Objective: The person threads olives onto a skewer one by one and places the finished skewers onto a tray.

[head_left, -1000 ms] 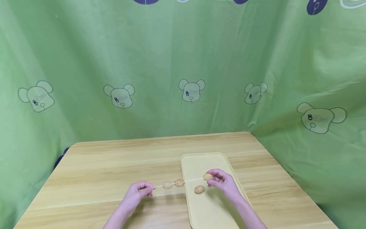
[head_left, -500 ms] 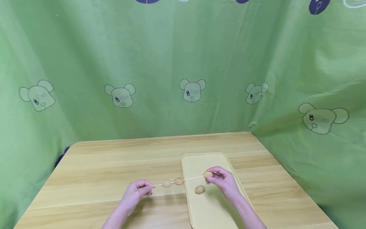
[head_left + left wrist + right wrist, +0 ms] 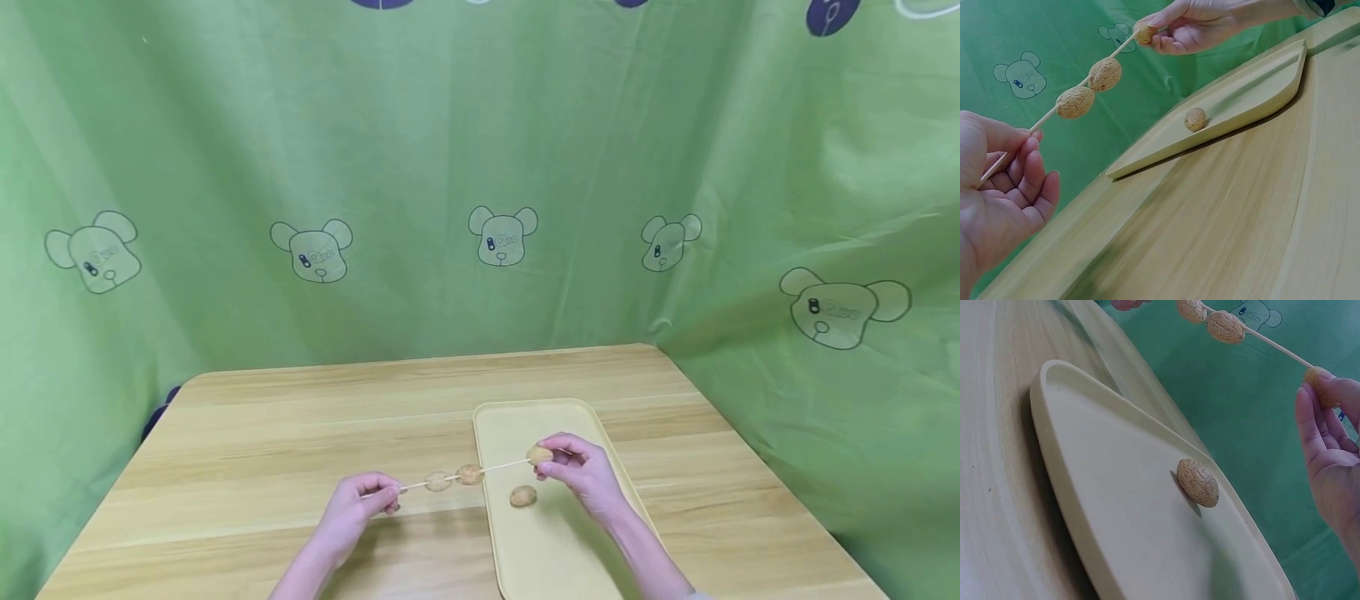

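My left hand (image 3: 362, 502) pinches a thin wooden skewer (image 3: 506, 466) near its left end, and in the left wrist view its rear end lies against the palm. Two wrinkled, tan-brown oval balls, a paler one (image 3: 438, 482) and a browner one (image 3: 470, 475), are threaded side by side along the skewer. At the far end my right hand (image 3: 587, 473) pinches a third ball (image 3: 1320, 386) between thumb and fingers, right at the skewer's tip. The skewer is held above the table, rising slightly to the right. A loose ball (image 3: 1198, 482) lies on the tray below.
A pale yellow rectangular tray (image 3: 517, 425) with a low raised rim lies right of centre on the wood-grain table (image 3: 300, 433). Green curtains (image 3: 405, 167) printed with bear heads hang behind the table and at both sides.
My right hand has risen a little and shifted slightly left with its ball, so the skewer slopes up more. The left hand and the loose ball stay nearly in place.
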Motion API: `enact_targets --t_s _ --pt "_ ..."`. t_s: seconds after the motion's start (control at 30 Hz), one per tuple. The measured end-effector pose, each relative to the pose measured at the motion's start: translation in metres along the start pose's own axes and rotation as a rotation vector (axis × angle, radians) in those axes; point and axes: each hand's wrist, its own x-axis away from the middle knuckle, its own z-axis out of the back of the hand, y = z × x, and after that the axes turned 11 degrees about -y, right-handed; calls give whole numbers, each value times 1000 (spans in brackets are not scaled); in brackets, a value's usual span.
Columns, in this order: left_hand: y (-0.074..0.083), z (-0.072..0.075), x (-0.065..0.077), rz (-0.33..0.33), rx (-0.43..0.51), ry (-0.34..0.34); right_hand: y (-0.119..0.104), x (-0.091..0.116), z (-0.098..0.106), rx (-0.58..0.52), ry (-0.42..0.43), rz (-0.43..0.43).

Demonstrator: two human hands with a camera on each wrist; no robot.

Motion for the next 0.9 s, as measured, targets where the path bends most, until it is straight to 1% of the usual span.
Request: enact_targets --t_s 0.23,0.33,0.5,0.6,0.9 --pt "-1 -1 -3 31 -4 28 0 0 0 8 24 -27" --pt "-1 -2 -4 31 -4 29 0 0 1 -1 34 -27" --pt "-1 -3 -4 29 -5 27 1 0 2 -8 4 -7" --pt "0 -4 -4 35 -6 31 2 0 2 -4 -13 -8" --pt "3 -4 -4 15 -25 28 6 0 2 -16 -11 -25"
